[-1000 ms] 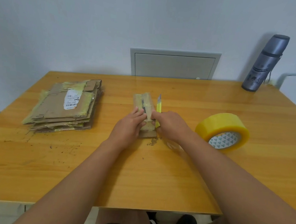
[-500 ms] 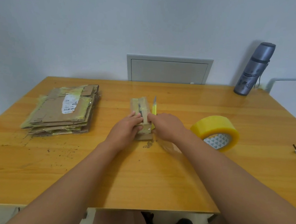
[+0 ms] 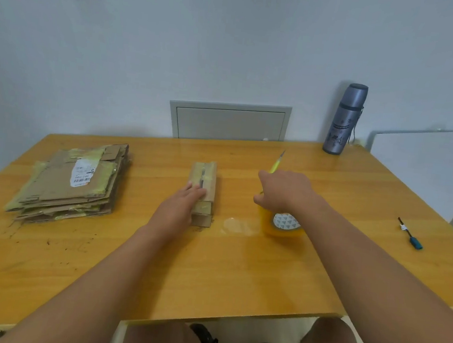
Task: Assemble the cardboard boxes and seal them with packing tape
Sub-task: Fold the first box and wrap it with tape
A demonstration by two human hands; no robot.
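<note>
A small cardboard box (image 3: 207, 179) lies at the middle of the wooden table (image 3: 208, 275), tape running along its top seam. My left hand (image 3: 181, 204) rests flat on the box's near end. My right hand (image 3: 285, 190) is off to the right of the box, closed around a yellow utility knife (image 3: 276, 164) whose blade points up and away. Just below that hand sits the yellow roll of packing tape (image 3: 284, 226), partly hidden by my wrist. A loose clear strip of tape (image 3: 235, 225) lies between box and roll.
A stack of flattened cardboard boxes (image 3: 73, 183) sits at the table's left. A grey flask (image 3: 344, 119) stands at the back right corner. A small blue-handled tool (image 3: 410, 234) lies near the right edge. A white wall panel (image 3: 229, 121) is behind the table.
My right hand has left the box and swung right with the knife, stopping above the tape roll. My left hand stays on the box. My head has tilted up.
</note>
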